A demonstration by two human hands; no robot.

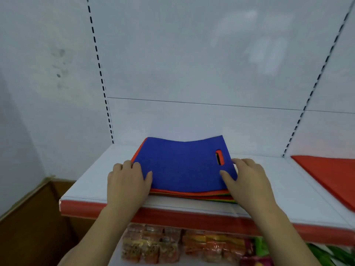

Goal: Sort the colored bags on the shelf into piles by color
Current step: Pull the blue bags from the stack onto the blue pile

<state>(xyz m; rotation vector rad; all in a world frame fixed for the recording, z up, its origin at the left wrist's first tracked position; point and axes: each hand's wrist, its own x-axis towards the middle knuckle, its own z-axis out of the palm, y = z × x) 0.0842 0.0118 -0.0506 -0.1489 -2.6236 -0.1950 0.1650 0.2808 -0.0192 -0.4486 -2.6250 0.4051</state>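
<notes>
A blue bag (pixel 184 162) lies on top of a stack of bags (pixel 194 194) on the white shelf (pixel 269 189), between the two hands. The left hand (pixel 127 180) grips its left edge, thumb on top and fingers curled at the edge. The right hand (pixel 245 180) pinches the right edge just beside the handle slot (pixel 219 157), thumb on the blue. Orange, and perhaps green, edges show beneath. Well right of the right hand lies an orange bag (pixel 332 177).
</notes>
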